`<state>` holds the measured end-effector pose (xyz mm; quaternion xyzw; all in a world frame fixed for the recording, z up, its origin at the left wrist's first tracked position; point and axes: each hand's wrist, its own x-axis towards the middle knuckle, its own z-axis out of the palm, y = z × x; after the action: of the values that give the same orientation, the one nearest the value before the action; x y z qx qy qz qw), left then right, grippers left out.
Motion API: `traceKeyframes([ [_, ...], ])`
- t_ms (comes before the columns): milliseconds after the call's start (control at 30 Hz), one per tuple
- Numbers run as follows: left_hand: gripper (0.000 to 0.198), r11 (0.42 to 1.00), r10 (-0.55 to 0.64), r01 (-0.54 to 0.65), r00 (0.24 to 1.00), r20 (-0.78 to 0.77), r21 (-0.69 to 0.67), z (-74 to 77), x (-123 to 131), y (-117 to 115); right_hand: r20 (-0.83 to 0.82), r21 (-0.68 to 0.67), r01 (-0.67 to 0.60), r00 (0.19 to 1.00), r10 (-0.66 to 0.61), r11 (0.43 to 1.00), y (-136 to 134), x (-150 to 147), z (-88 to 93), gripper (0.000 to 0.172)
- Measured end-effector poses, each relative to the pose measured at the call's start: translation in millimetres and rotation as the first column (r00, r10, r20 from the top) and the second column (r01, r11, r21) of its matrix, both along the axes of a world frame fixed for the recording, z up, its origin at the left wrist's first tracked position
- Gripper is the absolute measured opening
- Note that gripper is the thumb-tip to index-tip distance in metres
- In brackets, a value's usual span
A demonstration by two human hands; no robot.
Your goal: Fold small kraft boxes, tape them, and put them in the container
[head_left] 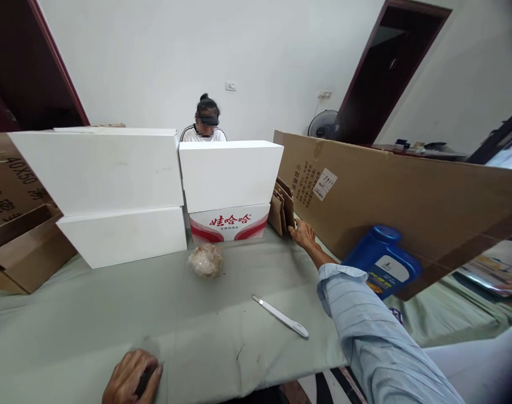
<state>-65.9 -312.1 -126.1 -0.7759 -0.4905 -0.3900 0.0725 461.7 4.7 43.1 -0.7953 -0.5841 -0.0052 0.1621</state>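
Observation:
My right hand (303, 234) reaches far across the table in a light blue striped sleeve. Its fingers touch a small stack of flat brown cardboard pieces (281, 206) that lean between the white boxes and a big cardboard sheet; the fingertips are partly hidden. My left hand (132, 381) rests near the table's front edge, fingers curled over a small dark object (145, 380) I cannot make out. A white knife-like tool (281, 316) lies on the pale green tablecloth (91, 320) between my hands. A crumpled ball of clear plastic (206, 260) sits in front of the boxes.
Stacked white foam boxes (108, 179) and a red-printed carton (229, 223) form a wall across the table. A large brown cardboard sheet (399, 196) leans at the right, with a blue jug (384, 268) under it. An open carton (24, 252) stands left. Another person (204, 124) sits behind the boxes.

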Motion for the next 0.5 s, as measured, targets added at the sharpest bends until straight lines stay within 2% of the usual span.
traceKeyframes([
  [167,0.011,1.000,0.017,-0.017,1.000,-0.002,0.026,-2.4,1.9,0.1,0.033,0.000,-0.018,0.999,0.018,1.000,-3.7,-3.2,8.5,0.048],
  [333,0.009,0.999,-0.008,0.007,1.000,0.003,0.050,-4.0,1.0,2.2,0.045,-0.008,-0.019,0.999,0.020,1.000,3.8,-16.1,5.4,0.044],
  [500,0.014,0.998,0.050,-0.052,0.997,0.058,0.030,5.2,10.9,3.2,0.041,-0.023,-0.017,0.999,0.018,1.000,6.5,-22.1,6.1,0.041],
])
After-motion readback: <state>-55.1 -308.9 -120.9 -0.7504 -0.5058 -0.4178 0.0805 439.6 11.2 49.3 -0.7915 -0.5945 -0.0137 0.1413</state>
